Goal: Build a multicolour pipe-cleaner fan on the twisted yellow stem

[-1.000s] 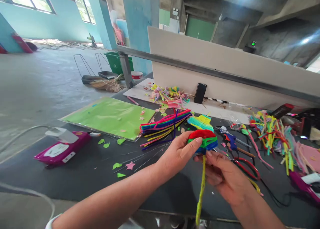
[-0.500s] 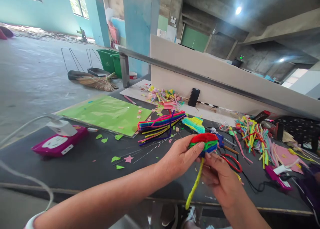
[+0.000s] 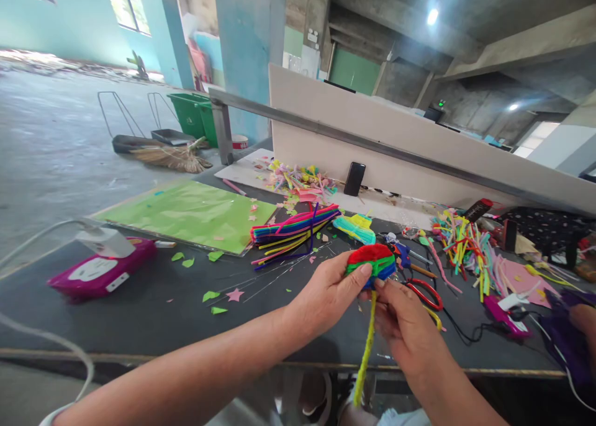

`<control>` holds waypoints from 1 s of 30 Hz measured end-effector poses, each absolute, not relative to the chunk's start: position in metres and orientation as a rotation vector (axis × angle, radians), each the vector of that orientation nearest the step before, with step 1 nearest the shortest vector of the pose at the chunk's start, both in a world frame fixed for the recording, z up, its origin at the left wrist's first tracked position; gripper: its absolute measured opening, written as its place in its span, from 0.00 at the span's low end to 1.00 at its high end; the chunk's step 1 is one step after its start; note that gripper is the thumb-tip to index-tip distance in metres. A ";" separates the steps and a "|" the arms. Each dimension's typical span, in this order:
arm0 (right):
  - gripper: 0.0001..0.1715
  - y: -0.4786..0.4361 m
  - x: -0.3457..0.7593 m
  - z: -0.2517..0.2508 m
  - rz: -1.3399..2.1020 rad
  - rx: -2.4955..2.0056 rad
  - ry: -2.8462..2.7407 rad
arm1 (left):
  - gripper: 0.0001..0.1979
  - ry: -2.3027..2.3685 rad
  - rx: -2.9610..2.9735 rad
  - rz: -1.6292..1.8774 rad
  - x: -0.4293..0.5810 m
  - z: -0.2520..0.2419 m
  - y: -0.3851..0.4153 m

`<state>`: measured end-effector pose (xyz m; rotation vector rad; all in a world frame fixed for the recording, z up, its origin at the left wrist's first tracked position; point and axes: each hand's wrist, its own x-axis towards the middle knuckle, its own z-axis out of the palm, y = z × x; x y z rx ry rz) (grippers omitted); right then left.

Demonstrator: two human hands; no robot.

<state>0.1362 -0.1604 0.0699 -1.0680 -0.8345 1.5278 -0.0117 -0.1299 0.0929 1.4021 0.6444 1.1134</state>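
Together, the left hand (image 3: 331,287) and right hand (image 3: 404,317) pinch the striped piece (image 3: 371,253) between their fingers (image 3: 361,277), yellow stem (image 3: 365,348) hanging below.

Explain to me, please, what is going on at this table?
The person's left hand grips a red, green and blue pipe-cleaner piece, with the thumb across its front. The right hand holds it near the base, where a yellow stem hangs down. Beyond the hands, on the dark table, lie a bundle of coloured pipe cleaners and a turquoise-and-yellow piece.
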 end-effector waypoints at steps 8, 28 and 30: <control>0.12 -0.152 0.136 0.071 1.641 -0.998 -0.791 | 0.18 0.567 1.249 1.109 -0.007 0.086 -0.118; 0.29 -0.124 0.148 0.054 0.273 -1.311 -1.722 | 0.11 0.544 0.706 1.058 0.020 0.104 -0.088; 0.27 -0.114 0.146 0.050 0.496 -1.238 -1.535 | 0.10 0.531 0.772 1.049 0.023 0.110 -0.091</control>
